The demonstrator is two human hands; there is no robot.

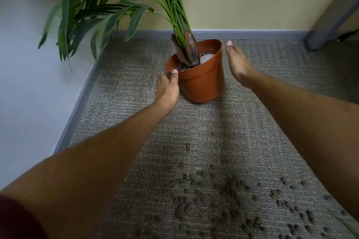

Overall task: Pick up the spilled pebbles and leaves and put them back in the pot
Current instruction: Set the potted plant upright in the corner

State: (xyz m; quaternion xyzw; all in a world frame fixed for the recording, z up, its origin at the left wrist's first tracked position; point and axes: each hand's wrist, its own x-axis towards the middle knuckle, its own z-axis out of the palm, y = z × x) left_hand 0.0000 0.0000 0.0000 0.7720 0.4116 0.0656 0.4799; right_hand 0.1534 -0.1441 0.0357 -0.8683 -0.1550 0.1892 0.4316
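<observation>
An orange plastic pot [202,81] stands on the grey carpet, tilted to the left, with a green leafy plant [108,11] leaning out of it. Brown pebbles and white filler show inside the rim. My left hand [168,87] rests against the pot's left side, thumb at the rim. A small gap separates the pot's right side from my right hand [236,62], whose fingers are straight and hold nothing. Several brown pebbles [229,196] lie scattered on the carpet near me. A thin green leaf [182,181] lies among them, another leaf [343,223] at the lower right.
A white wall [29,83] with a grey skirting board runs along the left, a yellow wall [242,0] behind the pot. A grey furniture leg [328,15] stands at the back right. The carpet [136,122] between pot and pebbles is bare.
</observation>
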